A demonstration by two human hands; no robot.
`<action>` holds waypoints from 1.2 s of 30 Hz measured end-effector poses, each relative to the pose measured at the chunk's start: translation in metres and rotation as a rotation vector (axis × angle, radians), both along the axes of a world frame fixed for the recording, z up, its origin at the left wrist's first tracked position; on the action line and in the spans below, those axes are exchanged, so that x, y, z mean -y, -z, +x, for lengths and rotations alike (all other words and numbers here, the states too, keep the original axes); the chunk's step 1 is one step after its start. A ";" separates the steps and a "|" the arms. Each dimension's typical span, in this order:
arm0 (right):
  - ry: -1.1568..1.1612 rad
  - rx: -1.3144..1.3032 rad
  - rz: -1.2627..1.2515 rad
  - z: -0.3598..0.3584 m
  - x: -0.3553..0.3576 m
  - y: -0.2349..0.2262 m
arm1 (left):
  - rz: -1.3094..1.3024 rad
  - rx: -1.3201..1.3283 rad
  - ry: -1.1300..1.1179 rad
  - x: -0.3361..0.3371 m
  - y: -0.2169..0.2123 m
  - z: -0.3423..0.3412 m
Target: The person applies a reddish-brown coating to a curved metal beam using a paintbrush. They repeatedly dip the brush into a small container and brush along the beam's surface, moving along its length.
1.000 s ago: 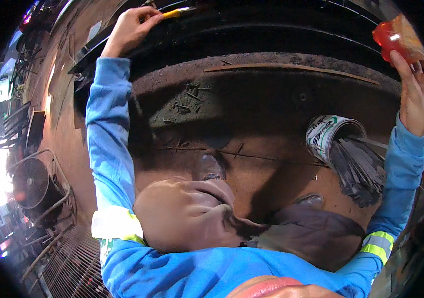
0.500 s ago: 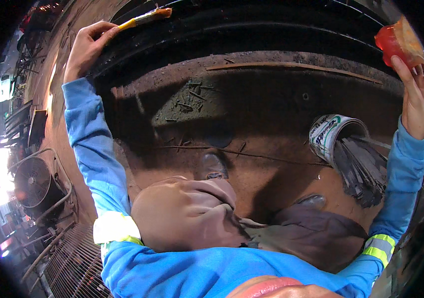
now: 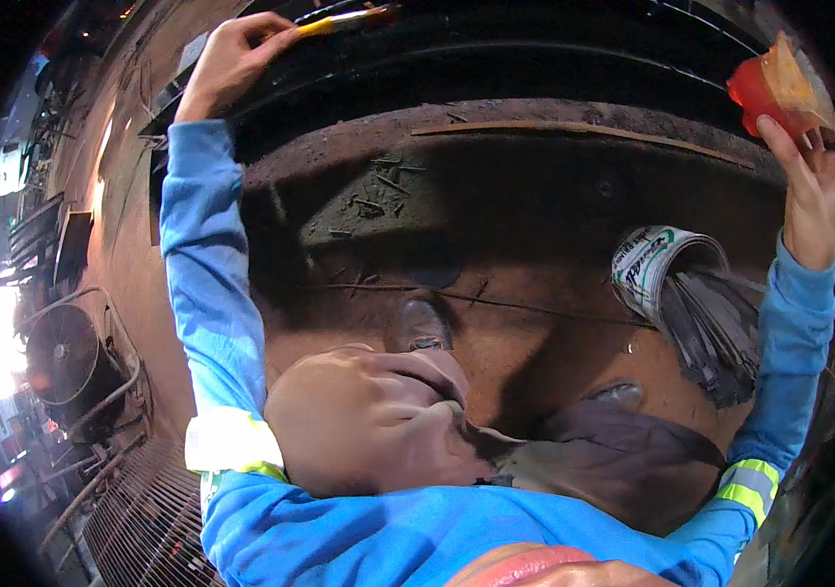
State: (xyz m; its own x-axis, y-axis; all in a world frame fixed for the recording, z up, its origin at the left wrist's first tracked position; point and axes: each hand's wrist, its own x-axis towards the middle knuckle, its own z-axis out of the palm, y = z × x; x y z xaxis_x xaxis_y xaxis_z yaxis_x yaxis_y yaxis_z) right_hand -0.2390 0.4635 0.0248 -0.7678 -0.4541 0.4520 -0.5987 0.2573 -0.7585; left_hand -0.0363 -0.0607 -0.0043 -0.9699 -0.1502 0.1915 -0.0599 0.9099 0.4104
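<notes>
My left hand [image 3: 233, 61] is closed on the yellow handle of a paintbrush [image 3: 341, 20] at the upper left. The brush points right, its dark, wet-looking bristles close over a long black beam [image 3: 535, 73]; whether they touch it I cannot tell. At the upper right my right hand [image 3: 814, 181] grips a cut-down red and clear plastic container [image 3: 765, 90], tilted, with orange-brown stains on its wall. The thumb presses on its near side; some fingers are hidden behind it. What the container holds does not show.
A white pail [image 3: 641, 266] lies on its side at the right, dark flat strips [image 3: 706, 333] spilling out. A thin wooden strip [image 3: 584, 128] and small debris [image 3: 378, 196] lie on the floor. At the left stand a round fan [image 3: 63, 354] and a metal grating [image 3: 148, 519].
My left hand has moved right and farther away along the black beam, carrying the paintbrush. My right hand and the container have shifted slightly to the left.
</notes>
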 end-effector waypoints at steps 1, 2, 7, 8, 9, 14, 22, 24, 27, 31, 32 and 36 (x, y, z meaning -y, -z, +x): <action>-0.002 -0.014 -0.006 -0.001 0.001 0.002 | -0.023 0.026 -0.022 -0.003 -0.002 -0.004; -0.003 -0.029 -0.013 -0.001 0.002 0.004 | -0.046 0.052 -0.043 -0.006 -0.005 -0.010; -0.032 0.013 -0.030 0.008 0.011 0.005 | -0.127 0.048 -0.111 0.017 -0.008 0.011; -0.023 0.012 -0.009 0.008 0.009 0.004 | -0.022 0.054 -0.104 0.021 -0.013 0.018; -0.011 0.008 0.005 0.008 0.006 0.003 | 0.000 0.038 -0.120 0.015 -0.018 0.019; -0.003 0.005 0.002 0.003 0.007 0.003 | 0.014 0.043 -0.120 0.003 -0.030 0.011; -0.031 0.004 0.013 0.007 0.009 0.007 | -0.009 0.040 -0.125 0.010 -0.024 0.026; -0.049 -0.020 0.031 0.001 0.005 0.008 | -0.108 0.075 -0.105 0.000 -0.023 0.023; -0.037 0.050 -0.007 0.002 0.011 0.011 | -0.243 0.018 -0.151 -0.015 -0.015 0.006; -0.028 0.094 -0.008 0.007 0.012 0.018 | -0.206 0.007 -0.148 0.013 -0.014 0.029; -0.036 0.103 -0.012 0.006 0.010 0.020 | -0.106 -0.016 -0.202 0.006 -0.014 0.037; -0.032 0.053 0.011 -0.001 0.004 0.021 | -0.175 -0.031 -0.111 -0.021 -0.014 0.012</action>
State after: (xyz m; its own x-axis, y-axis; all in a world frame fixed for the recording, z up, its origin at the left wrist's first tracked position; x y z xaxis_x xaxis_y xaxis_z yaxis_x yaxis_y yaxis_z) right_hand -0.2395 0.4597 0.0035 -0.7754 -0.4839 0.4057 -0.5657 0.2469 -0.7868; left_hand -0.0244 -0.0400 0.0094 -0.9424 -0.2174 0.2540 -0.1533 0.9561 0.2497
